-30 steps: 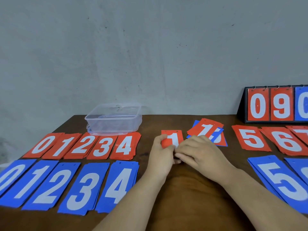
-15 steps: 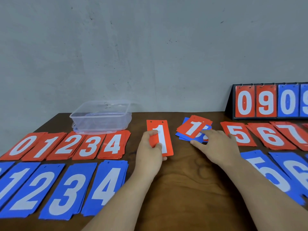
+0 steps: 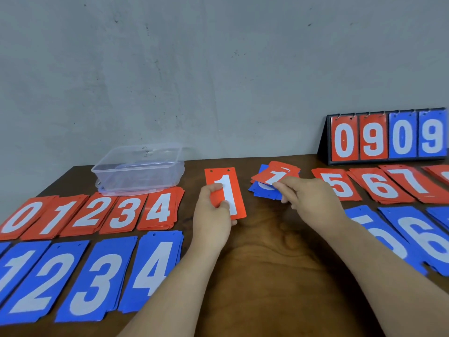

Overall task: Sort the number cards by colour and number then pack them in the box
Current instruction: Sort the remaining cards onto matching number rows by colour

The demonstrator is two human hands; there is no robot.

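Red is the colour in play just now: the left hand (image 3: 213, 215) pinches a red 1 card (image 3: 237, 190) by its lower left edge, thumb on the face and fingers behind. It holds the card over the middle of the wooden table (image 3: 267, 268) with the numeral facing the person, I'd guess so it can be read and matched before it goes anywhere. The right hand (image 3: 313, 200) is apart from the left, reached out to the loose pile (image 3: 274, 181) just beside it. There a top red card (image 3: 284, 172), also a 1, lies askew on a few blue cards (image 3: 261, 193). A forefinger rests on that card's near edge, but whether the hand has actually pinched it I cannot tell. That pile looks like the last of the unsorted lot. Everything else is laid out in order, which explains the spacing. The red stacks (image 3: 121, 212) 0 to 4 run in a row on the left with the blue stacks (image 3: 85, 276) in front of them. The red 5 to 7 stacks (image 3: 374, 188) and the blue 5 and 6 stacks (image 3: 418, 239) lie on the right. The held card belongs, by my reckoning, on the red 1 stack (image 3: 58, 215). The clear box (image 3: 145, 176) stands behind the red row, well away from both hands — packing has not begun. A scoreboard stand (image 3: 388, 136) reading 0909 sits at the back right.
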